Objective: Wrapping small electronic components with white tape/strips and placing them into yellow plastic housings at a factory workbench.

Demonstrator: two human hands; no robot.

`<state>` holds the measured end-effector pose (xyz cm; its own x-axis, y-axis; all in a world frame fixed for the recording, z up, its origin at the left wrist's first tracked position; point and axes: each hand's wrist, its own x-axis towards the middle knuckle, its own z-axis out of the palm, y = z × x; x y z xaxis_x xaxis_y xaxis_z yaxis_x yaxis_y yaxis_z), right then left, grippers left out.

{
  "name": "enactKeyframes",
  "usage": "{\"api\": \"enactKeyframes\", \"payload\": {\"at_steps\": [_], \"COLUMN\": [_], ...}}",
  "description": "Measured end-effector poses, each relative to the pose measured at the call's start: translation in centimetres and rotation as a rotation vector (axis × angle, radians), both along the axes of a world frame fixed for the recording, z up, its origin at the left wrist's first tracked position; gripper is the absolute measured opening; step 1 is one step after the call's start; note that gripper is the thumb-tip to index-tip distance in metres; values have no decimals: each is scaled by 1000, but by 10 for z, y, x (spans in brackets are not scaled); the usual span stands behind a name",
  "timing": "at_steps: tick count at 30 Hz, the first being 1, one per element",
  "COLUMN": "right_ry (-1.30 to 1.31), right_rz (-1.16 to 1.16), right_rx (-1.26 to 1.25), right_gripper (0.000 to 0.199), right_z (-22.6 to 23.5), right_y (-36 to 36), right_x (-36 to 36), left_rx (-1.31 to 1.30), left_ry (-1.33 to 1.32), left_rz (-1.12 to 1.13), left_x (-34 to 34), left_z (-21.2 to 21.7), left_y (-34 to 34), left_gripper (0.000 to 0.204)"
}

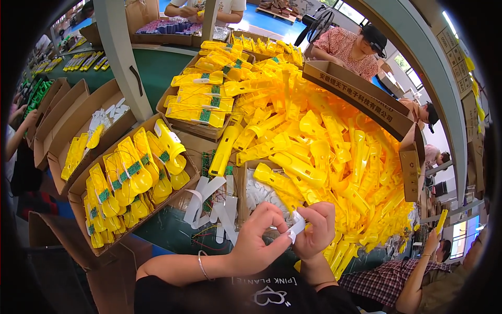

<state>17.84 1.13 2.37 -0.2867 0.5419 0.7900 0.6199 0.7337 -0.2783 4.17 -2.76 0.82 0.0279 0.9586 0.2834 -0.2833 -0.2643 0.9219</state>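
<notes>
A person sits at a green worktable (157, 73), both hands raised close together in front of the chest. The left hand (257, 236), with a thin silver bracelet (202, 265) on its wrist, pinches one end of a small white plastic strip (296, 228) between thumb and fingertips. The right hand (316, 230) is curled closed around the other end of the same strip, so the hands touch across it. Just beyond the hands, more white strips (217, 201) lie scattered on the table, beside a small box of white parts (257, 192). A large heap of yellow plastic housings (324, 141) fills the table's centre and right. To the left, a cardboard box (78, 189) holds yellow housings fitted with green circuit boards (135, 168). Other workers sit at the far side and at the right edge.
</notes>
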Motion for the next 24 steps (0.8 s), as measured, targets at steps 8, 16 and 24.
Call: {"api": "enactKeyframes", "payload": {"at_steps": [8,16,24], "right_ry": [53,169,91], "right_rz": [-25,64,16], "right_rx": [6,-144,-123], "right_gripper": [27,22,18], "right_z": [-3,-9,-13], "right_y": [0,-1,3], "right_x": [-2,-4,-9], "left_rx": [63,46,33], "left_ry": [78,92,163], "left_rz": [20,-26,-13], "left_x": [-5,-11,-20], "left_z": [6,9,18], "left_y": [4,7,12], "left_gripper": [12,12,9]}}
